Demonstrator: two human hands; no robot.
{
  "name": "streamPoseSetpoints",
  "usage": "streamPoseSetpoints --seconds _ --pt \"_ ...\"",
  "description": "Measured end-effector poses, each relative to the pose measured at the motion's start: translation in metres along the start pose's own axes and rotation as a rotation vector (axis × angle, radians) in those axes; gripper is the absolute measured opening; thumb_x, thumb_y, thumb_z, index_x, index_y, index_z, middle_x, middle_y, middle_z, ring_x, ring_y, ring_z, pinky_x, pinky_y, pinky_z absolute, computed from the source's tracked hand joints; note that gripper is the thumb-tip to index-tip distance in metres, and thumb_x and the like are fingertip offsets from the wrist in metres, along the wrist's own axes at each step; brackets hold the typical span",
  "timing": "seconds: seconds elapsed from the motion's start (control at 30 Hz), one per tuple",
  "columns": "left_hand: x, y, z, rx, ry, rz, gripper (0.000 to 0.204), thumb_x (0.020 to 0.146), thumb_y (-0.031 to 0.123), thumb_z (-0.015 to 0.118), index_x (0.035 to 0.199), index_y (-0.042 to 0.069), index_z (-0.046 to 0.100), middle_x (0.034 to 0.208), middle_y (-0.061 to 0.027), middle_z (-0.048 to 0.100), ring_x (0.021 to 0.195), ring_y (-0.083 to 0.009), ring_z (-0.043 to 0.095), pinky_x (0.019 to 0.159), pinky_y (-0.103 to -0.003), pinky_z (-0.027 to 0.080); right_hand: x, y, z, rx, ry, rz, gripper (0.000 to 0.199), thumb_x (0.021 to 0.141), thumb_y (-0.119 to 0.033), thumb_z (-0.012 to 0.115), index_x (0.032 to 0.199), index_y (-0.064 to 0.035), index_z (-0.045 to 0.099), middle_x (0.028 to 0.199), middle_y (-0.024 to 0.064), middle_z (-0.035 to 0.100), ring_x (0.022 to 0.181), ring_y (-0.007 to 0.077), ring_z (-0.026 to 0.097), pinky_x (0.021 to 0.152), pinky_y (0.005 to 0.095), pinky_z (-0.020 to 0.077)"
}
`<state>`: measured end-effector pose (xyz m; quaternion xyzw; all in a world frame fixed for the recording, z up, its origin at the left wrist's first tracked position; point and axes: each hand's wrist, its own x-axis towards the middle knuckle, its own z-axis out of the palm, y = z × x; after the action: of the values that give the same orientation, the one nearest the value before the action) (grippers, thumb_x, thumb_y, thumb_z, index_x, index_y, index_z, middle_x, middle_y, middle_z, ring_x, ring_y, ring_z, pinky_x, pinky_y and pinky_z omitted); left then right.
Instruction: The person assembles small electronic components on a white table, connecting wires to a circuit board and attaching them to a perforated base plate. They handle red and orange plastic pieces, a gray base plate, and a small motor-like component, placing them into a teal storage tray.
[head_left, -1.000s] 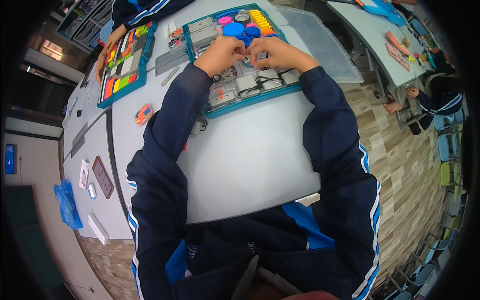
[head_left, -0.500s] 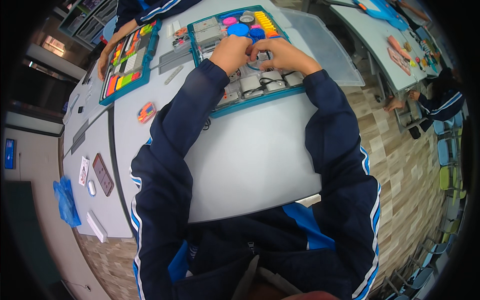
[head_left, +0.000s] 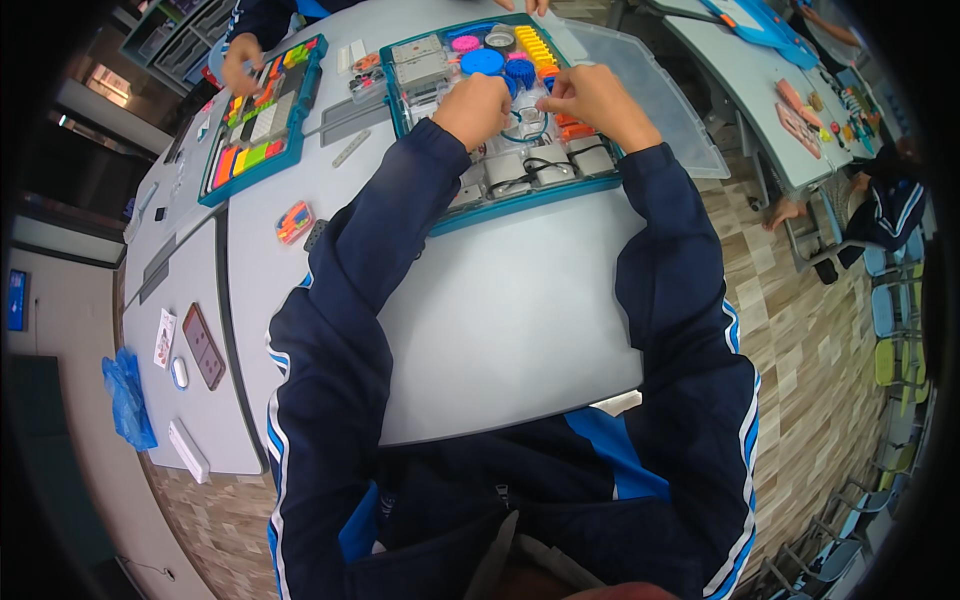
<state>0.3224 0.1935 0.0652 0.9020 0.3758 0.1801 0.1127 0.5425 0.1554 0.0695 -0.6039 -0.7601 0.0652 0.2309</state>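
My left hand (head_left: 475,110) is over the middle of a teal-edged kit box (head_left: 530,205), its fingers curled closed; whatever they hold is hidden. Across from it, my right hand (head_left: 607,106) hovers above the right side, thumb and forefinger apart and no object visible in them. Between the hands, a thin blue cable (head_left: 530,138) loops over a clear part. Close beyond my fingers are a large blue gear wheel (head_left: 483,62), a smaller dark blue gear (head_left: 519,72) and a pink gear (head_left: 465,44). White blocks with black cables (head_left: 548,165) fill the near compartments.
Another teal tray (head_left: 240,180) of colored bricks lies left, with another person's hand (head_left: 240,65) over it. More fingers (head_left: 528,5) show at the far edge. A clear lid (head_left: 665,110) adjoins my box. A phone (head_left: 204,346) and a blue bag (head_left: 128,400) are at lower left.
My hands have drawn apart, the right one moving rightward, exposing the blue cable between them. The other person's hand has lifted over the left tray, and fingers have appeared at the far edge.
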Motion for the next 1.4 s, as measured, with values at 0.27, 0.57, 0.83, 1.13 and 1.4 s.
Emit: streamPoseSetpoints --seconds 0.27,0.57,0.83,1.13,1.4 --pt "-0.003 -0.006 0.006 -0.117 0.028 -0.034 0.016 0.071 0.011 0.083 0.082 0.003 0.076 0.083 -0.0184 0.071 0.083 -0.0351 0.071 0.075 -0.042 0.057 -0.004 -0.025 0.021 0.219 0.076 -0.016 0.016 0.081 -0.019 0.08 0.086 -0.0037 0.076 0.079 0.0134 0.073 0.072 0.0304 0.071 0.072 0.039 0.0566" --pt "-0.01 0.001 0.007 -0.054 0.179 -0.04 0.027 0.072 0.01 0.085 0.094 -0.001 0.074 0.079 -0.0144 0.075 0.072 -0.0273 0.074 0.069 -0.037 0.058 -0.005 -0.032 0.036 0.132 0.131 -0.106 0.015 0.084 -0.011 0.069 0.096 -0.0071 0.077 0.087 0.0147 0.075 0.082 0.0329 0.072 0.077 0.0421 0.0565" --pt "-0.009 -0.008 0.012 -0.092 0.104 -0.028 0.029 0.072 0.015 0.085 0.095 0.0 0.074 0.085 -0.0193 0.073 0.083 -0.0347 0.072 0.076 -0.041 0.057 -0.005 -0.029 0.036 0.14 0.069 -0.144 0.02 0.085 -0.009 0.064 0.098 -0.0095 0.078 0.088 0.0145 0.075 0.084 0.0342 0.071 0.079 0.0439 0.0564" --pt "-0.005 0.003 0.001 0.128 0.03 0.002 0.025 0.074 0.016 0.085 0.091 0.0 0.076 0.08 -0.0195 0.072 0.08 -0.0355 0.072 0.073 -0.043 0.057 -0.002 -0.025 0.031 0.352 0.069 -0.124 0.016 0.084 -0.009 0.071 0.098 -0.0044 0.077 0.083 0.0119 0.075 0.071 0.0256 0.072 0.07 0.0368 0.0573" --pt "-0.004 0.007 -0.004 0.182 0.008 0.044 0.024 0.073 0.017 0.086 0.085 -0.001 0.074 0.08 -0.0207 0.071 0.08 -0.0374 0.071 0.073 -0.043 0.057 -0.008 -0.037 0.004 0.263 -0.199 0.003 0.024 0.076 -0.011 0.083 0.096 -0.0012 0.077 0.08 0.0116 0.074 0.061 0.0224 0.069 0.063 0.0346 0.0551"
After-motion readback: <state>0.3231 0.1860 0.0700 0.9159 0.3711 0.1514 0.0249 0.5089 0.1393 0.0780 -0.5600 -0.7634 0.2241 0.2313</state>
